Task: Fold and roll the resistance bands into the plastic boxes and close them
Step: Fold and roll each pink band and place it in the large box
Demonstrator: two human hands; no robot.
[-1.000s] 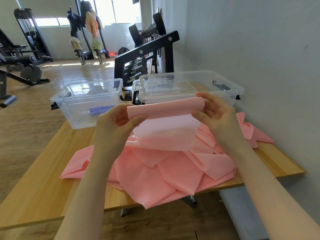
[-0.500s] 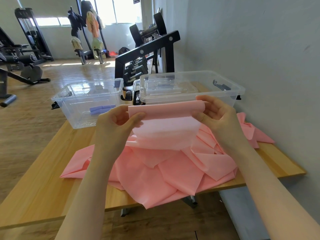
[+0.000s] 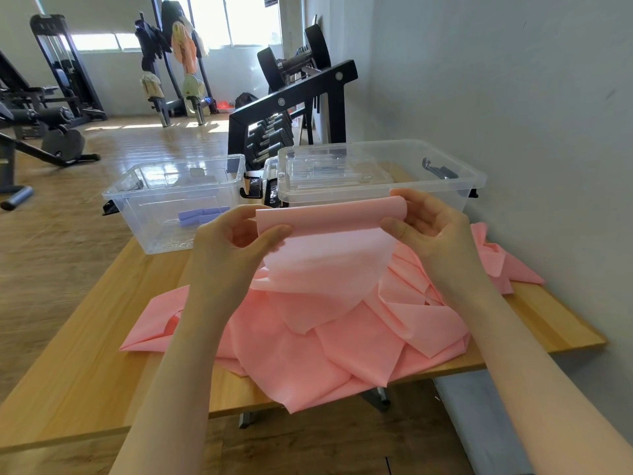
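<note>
Pink thin rubber resistance band (image 3: 329, 241) held up above desk's (image 3: 85, 354) middle, left hand (image 3: 236, 248) and right hand (image 3: 431, 228) pinching its rolled top edge; looks floppy, stretchy, best gripped at both ends.

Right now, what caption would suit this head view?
Both hands, left and right, roll a pink band above the table, before two clear boxes.

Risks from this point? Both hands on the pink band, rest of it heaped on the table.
1. The left hand and right hand pinch only the ends of the pink band; the fold could sag or slip, giving a skewed roll.
2. Its tail runs into a crumpled heap at the table front edge; pulling may drag it off.
3. The right box seems to hold lids inside; the left box already holds a purple roll.
</note>
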